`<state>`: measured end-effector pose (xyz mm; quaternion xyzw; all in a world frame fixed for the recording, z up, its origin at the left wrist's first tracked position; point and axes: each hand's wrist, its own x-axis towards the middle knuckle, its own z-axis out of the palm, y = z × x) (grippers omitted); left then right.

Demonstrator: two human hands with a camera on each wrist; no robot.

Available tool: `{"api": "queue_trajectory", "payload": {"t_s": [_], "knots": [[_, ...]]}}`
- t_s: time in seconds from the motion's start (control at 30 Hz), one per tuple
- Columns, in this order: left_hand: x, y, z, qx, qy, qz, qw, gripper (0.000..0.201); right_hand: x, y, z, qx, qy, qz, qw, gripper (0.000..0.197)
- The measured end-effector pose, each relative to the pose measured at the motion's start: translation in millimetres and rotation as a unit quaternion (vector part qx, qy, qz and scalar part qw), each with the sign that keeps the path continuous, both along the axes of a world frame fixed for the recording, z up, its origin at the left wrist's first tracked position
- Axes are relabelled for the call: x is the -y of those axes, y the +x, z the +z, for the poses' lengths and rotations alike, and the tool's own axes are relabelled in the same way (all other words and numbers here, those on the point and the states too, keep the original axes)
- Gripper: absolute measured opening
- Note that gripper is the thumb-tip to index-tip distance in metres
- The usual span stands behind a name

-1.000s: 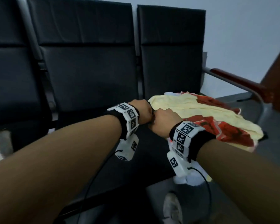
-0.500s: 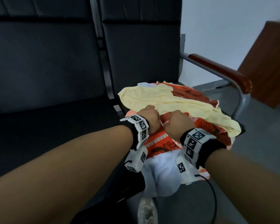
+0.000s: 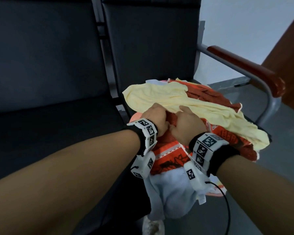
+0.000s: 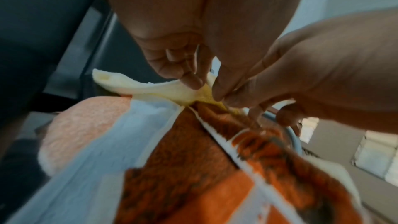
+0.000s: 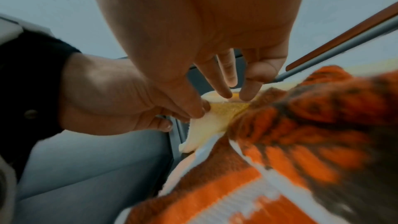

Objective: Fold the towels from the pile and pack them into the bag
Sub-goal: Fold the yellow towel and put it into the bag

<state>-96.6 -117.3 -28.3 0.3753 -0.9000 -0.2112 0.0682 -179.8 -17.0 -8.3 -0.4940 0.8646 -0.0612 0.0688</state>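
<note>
Pinching yellow towel point(image 3: 173, 100) edge with your left hand point(image 3: 157, 118) and right hand point(image 3: 187, 123), side by side, atop orange towel point(image 3: 170, 155) pile.

Row of black padded seats point(image 3: 58, 126) with tall backrests, rightmost seat point(image 3: 149, 48) ending in a metal armrest point(image 3: 244, 68) topped with reddish-brown wood. Heaped on that rightmost seat, a pile of towels point(image 3: 185, 150): pale yellow towel point(image 3: 176, 100) on top, orange patterned towel point(image 3: 173, 158) beneath, light blue towel point(image 3: 173, 192) spilling over the front edge, a peach one point(image 4: 86, 122) at the left side. Grey floor point(image 3: 287, 133) to the right of the armrest.
</note>
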Motion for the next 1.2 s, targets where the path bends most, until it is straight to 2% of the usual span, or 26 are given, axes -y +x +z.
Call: {"api": "queue_trajectory", "payload": {"t_s": [0.07, 0.17, 0.3, 0.37, 0.5, 0.63, 0.67, 0.83, 1.03, 1.13, 1.2], "knots": [[-0.7, 10.9, 14.4, -0.061, 0.039, 0.015, 0.997, 0.029, 4.0, 8.1, 8.8, 0.007, -0.020, 0.016, 1.000, 0.038], [-6.8, 31.6, 41.0, -0.159, 0.089, 0.042, 0.982, 0.013, 7.4, 24.5, 24.6, 0.014, -0.037, 0.057, 0.998, 0.034], [-14.6, 70.1, 72.0, -0.237, 0.108, 0.062, 0.964, 0.023, 8.9, 58.6, 46.0, 0.005, -0.132, 0.064, 0.989, 0.024], [-16.8, 95.7, 84.9, -0.246, 0.072, 0.074, 0.964, 0.022, 9.5, 81.1, 58.6, 0.004, -0.182, 0.094, 0.979, 0.023], [-19.6, 159.5, 105.7, -0.294, 0.031, 0.114, 0.949, 0.016, 11.8, 139.5, 87.3, 0.044, -0.322, 0.189, 0.927, 0.031], [-18.5, 228.0, 117.1, -0.317, 0.006, 0.149, 0.937, 0.002, 18.3, 206.2, 98.5, 0.069, -0.406, 0.248, 0.877, 0.033], [-19.2, 244.8, 118.7, -0.319, 0.002, 0.153, 0.935, 0.006, 20.7, 221.6, 98.7, 0.073, -0.420, 0.255, 0.868, 0.033], [-20.1, 318.3, 112.2, -0.345, 0.003, 0.192, 0.919, 0.022, 28.2, 289.8, 96.7, 0.086, -0.439, 0.284, 0.848, 0.033], [-12.2, 374.3, 76.4, -0.395, -0.002, 0.271, 0.878, 0.012, 46.2, 331.5, 80.9, 0.175, -0.465, 0.304, 0.813, 0.037], [-5.6, 390.9, 43.6, -0.401, 0.036, 0.309, 0.862, 0.004, 56.5, 335.3, 68.7, 0.218, -0.455, 0.299, 0.810, 0.044], [-0.9, 395.9, 29.0, -0.383, 0.048, 0.320, 0.865, 0.017, 63.7, 334.4, 55.6, 0.231, -0.434, 0.290, 0.821, 0.043]]}}
